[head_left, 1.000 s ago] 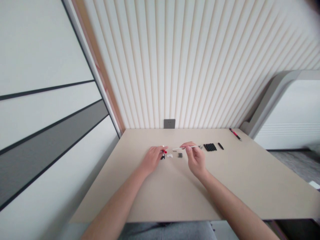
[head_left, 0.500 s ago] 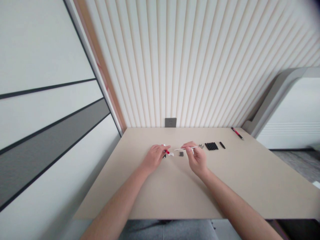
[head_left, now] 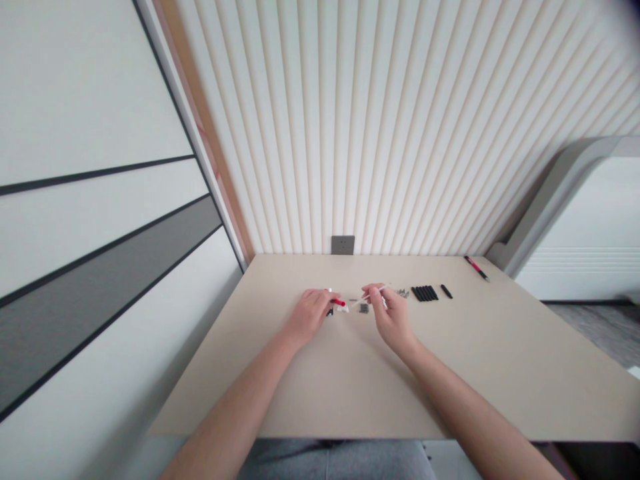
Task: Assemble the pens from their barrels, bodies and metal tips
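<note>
My left hand (head_left: pixel 306 317) is closed on a red pen barrel (head_left: pixel 339 303), which sticks out past the fingertips toward the right. In my right hand (head_left: pixel 392 317), thumb and fingers pinch a thin white pen refill (head_left: pixel 361 299). The refill slants, its lower tip close to the red barrel's open end but apart from it. Small white parts (head_left: pixel 343 309) and black parts (head_left: pixel 329 312) lie beside the left fingers, partly covered. Between the hands sits a small cluster of grey pieces (head_left: pixel 364 309), perhaps springs.
Beyond my right hand are silvery pieces (head_left: pixel 403 293), a row of several black tubes (head_left: pixel 425 293) and a lone black tube (head_left: pixel 447 291). A red and black pen (head_left: pixel 477 268) lies at the beige table's (head_left: pixel 350 393) far right. Behind is a ribbed wall with a socket (head_left: pixel 343 245).
The refill has gone from nearly level to a steeper slant, its left tip lower. More of the red barrel shows, pointing right from my left fingers.
</note>
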The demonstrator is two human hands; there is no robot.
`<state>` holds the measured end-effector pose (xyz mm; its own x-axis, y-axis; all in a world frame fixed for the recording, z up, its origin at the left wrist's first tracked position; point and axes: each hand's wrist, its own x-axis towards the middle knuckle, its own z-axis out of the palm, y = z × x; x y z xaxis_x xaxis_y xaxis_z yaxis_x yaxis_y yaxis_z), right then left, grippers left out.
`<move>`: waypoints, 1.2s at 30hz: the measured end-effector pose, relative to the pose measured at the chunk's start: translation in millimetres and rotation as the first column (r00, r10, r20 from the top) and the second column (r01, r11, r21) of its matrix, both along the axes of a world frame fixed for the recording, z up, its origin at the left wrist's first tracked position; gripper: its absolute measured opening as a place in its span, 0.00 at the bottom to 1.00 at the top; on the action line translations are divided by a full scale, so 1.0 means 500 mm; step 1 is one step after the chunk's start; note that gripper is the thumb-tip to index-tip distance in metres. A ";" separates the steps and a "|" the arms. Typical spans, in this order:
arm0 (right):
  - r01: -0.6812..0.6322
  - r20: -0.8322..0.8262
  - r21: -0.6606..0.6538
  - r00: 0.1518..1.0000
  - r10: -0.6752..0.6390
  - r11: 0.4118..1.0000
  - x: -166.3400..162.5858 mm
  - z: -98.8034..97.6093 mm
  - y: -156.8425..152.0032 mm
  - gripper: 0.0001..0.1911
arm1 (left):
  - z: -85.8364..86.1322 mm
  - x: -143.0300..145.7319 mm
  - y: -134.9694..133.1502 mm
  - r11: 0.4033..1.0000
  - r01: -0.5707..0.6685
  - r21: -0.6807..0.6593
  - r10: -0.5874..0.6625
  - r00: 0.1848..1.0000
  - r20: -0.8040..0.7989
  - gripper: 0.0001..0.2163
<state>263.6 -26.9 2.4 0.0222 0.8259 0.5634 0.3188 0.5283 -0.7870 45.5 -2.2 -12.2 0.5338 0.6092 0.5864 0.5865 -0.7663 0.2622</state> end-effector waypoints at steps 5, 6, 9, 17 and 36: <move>-0.203 0.034 -0.405 0.971 0.236 0.891 -0.012 -0.017 0.020 0.24 | -0.002 -0.004 0.005 0.994 -0.097 0.047 0.102 0.986 -0.132 0.08; -0.235 0.022 -0.452 0.962 0.274 0.860 -0.015 -0.021 0.021 0.24 | -0.001 -0.004 0.005 0.992 -0.106 0.069 0.116 0.980 -0.164 0.08; -0.298 -0.065 -0.582 0.944 0.322 0.756 -0.023 -0.032 0.017 0.24 | 0.007 -0.006 0.004 0.982 -0.105 0.157 0.143 0.957 -0.254 0.08; -0.408 -0.262 -0.700 0.910 0.321 0.587 -0.019 -0.058 0.025 0.22 | 0.038 -0.001 -0.008 0.937 0.056 0.346 0.122 0.874 -0.471 0.07; -0.415 -0.389 -0.549 0.895 0.217 0.725 0.001 -0.037 0.033 0.18 | 0.017 -0.007 0.000 0.986 -0.071 0.150 0.119 0.933 -0.340 0.09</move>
<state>263.9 -10.3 -16.3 -0.2311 0.9719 -0.0457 -0.0622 -0.0617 -0.9962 41.8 -2.0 -3.6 0.6619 0.5966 0.4539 0.6942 -0.7163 -0.0708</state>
